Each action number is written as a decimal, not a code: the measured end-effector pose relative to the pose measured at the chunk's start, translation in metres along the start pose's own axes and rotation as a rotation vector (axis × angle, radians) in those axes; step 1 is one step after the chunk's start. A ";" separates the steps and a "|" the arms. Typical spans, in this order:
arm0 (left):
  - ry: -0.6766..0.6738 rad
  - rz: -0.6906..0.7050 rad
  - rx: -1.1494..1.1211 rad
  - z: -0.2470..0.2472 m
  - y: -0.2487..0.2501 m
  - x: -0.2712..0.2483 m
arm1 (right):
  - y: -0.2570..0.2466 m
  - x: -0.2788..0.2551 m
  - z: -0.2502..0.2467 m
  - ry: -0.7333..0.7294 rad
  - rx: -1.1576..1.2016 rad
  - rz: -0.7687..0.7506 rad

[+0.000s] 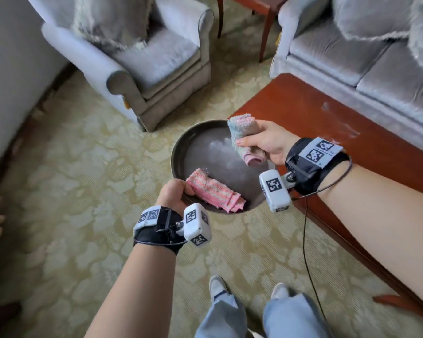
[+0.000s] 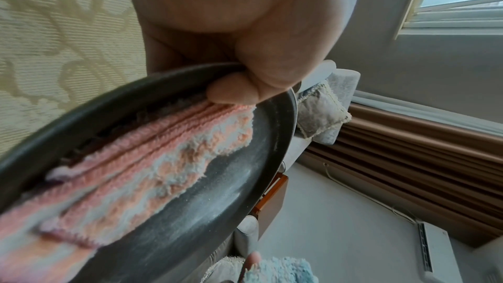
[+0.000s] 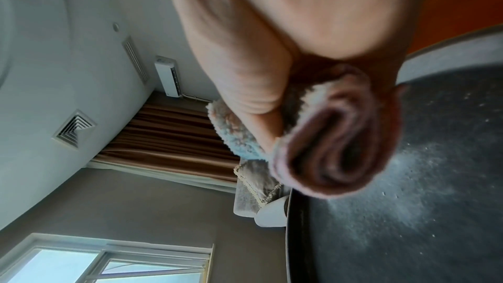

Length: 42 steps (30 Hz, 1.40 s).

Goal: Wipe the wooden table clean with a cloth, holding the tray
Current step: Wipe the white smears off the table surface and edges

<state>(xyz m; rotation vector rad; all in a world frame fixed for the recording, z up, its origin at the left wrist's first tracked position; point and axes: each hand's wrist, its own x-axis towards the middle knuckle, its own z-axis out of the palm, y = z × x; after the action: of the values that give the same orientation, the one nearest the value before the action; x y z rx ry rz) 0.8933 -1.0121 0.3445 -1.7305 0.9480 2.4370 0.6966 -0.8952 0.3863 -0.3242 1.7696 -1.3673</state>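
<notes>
- Left hand point(image 1: 172, 195): gripping near rim of round dark tray point(image 1: 181, 145), thumb curled over the edge onto the inside, fingers hidden beneath; thumb tip touching pink striped cloth point(image 1: 214, 191).
- Right hand point(image 1: 264, 142): fingers and thumb closed round a folded blue-and-pink cloth point(image 1: 242, 135), held above the far right part of the tray; one end sticking up past the fingers, rolled end hanging below the palm.
- Tray held in the air over patterned carpet point(image 1: 83, 167), just beside the corner of the red-brown wooden desk point(image 1: 327, 123).
- Pink striped cloth lying folded in the near part of the tray, against the rim.
- White powder patch on tray floor point(image 1: 220, 145), below the held cloth; fine specks confirmed in right wrist view.
- Pale smears visible on desk top point(image 1: 337, 128) near the sofa side.
- Grey armchair point(image 1: 142, 59) beyond the tray; grey sofa point(image 1: 352, 57) behind the desk.
- Jeans and pale shoes point(image 1: 217, 286) at bottom of head view.
</notes>
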 end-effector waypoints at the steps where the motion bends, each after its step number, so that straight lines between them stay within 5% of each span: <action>1: -0.004 0.009 0.024 -0.001 0.011 -0.003 | -0.010 0.003 0.003 0.018 0.005 -0.010; 7: -0.020 0.035 0.102 0.016 0.072 0.000 | -0.068 0.044 0.006 0.044 0.024 -0.014; 17: -0.062 0.092 0.224 0.085 0.218 0.049 | -0.173 0.155 -0.021 0.234 -0.203 -0.363; 24: -0.092 0.086 0.278 0.099 0.306 0.077 | -0.233 0.227 -0.016 0.296 -0.277 -0.315; 35: -0.242 -0.021 0.371 0.101 0.501 0.198 | -0.301 0.376 0.032 0.278 0.227 -0.193; 42: -0.293 -0.018 0.558 0.135 0.575 0.238 | -0.316 0.412 0.023 0.332 0.440 -0.099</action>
<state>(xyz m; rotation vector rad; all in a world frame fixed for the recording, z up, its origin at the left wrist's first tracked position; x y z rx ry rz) 0.4904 -1.4961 0.4364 -1.1558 1.3817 2.0508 0.3758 -1.2950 0.4747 0.0612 1.6640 -1.9201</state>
